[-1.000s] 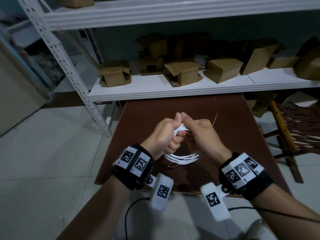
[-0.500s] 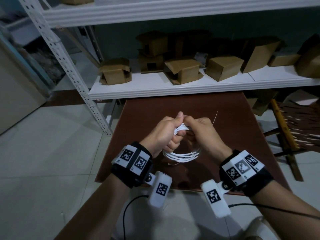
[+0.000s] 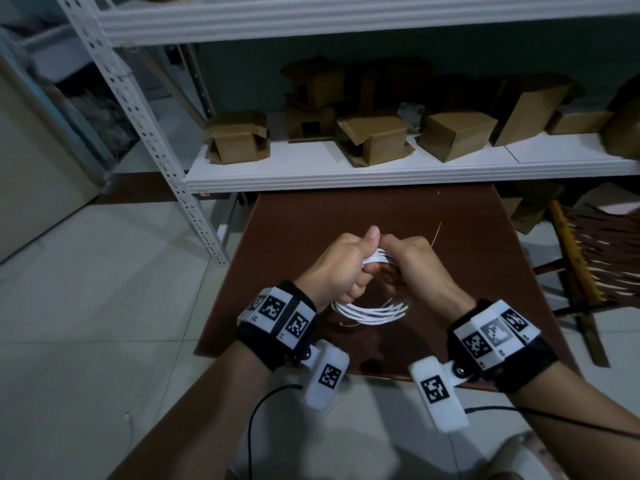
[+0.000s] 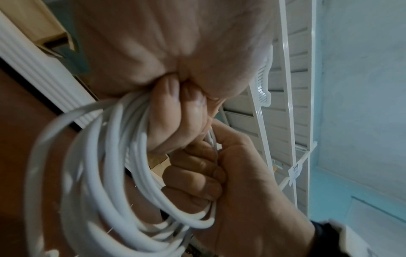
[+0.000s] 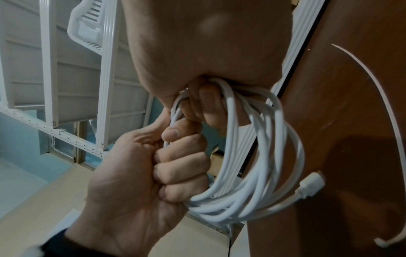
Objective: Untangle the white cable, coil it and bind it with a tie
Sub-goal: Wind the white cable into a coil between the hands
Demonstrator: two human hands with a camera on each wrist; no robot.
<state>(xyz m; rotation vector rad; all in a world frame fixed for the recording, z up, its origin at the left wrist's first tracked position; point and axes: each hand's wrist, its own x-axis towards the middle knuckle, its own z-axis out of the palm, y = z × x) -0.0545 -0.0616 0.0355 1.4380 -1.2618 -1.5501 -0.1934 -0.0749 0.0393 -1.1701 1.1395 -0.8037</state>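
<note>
Both hands hold the coiled white round cable (image 3: 369, 311) above the dark brown wooden counter (image 3: 311, 216). The left hand (image 3: 337, 268) and right hand (image 3: 417, 266) meet, fingers curled tight around the loops. A thin white plastic tie (image 5: 373, 97) lies on the counter just beside them.

Bare brown worktop (image 3: 311, 230) lies open ahead and to both sides of the two hands. Just beyond the right hand (image 3: 420, 268) a thin tie (image 3: 436, 233) lies loose. Farther ahead, the white shelf (image 3: 381, 174) with cardboard boxes (image 3: 374, 140) closes the way.
</note>
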